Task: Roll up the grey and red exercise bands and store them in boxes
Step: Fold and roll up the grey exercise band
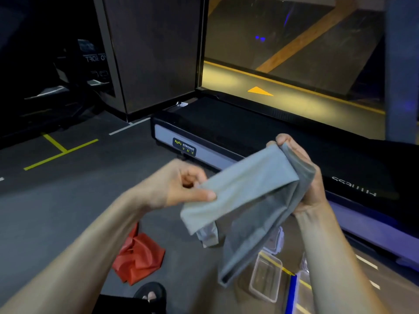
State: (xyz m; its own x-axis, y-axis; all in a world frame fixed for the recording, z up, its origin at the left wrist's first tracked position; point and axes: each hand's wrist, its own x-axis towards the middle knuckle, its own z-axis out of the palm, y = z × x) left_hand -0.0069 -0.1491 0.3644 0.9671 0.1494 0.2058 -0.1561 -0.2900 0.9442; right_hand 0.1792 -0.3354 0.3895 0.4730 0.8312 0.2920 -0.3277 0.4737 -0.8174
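A dark rubber floor (56,211) marked with yellow and white lines fills the near and left part of the scene, and a treadmill (226,134) with a black belt and a grey side rail bearing a "BODY STRONG" label lies across the far right, in front of a large window (294,46). Above the floor, the grey exercise band (244,200) is held up between both hands as a wide, flat, folded strip that runs from lower left to upper right, with further layers doubled over at the right end and hanging down toward the near side. The right hand (303,177) grips that folded right end, its fingers curled over the top edge and the layers bunched against its palm. The left hand (181,184) pinches the strip's left part, thumb lying flat on the upper face and the other fingers curled in behind. On the floor below the left forearm lies the red exercise band (138,257), crumpled in a loose heap. To the near right, under the hanging grey layers, a clear plastic box (265,277) sits open on the floor across a yellow line, with another clear container (275,240) just beyond it, partly hidden. A foot in a black sandal (150,292) shows at the near edge.
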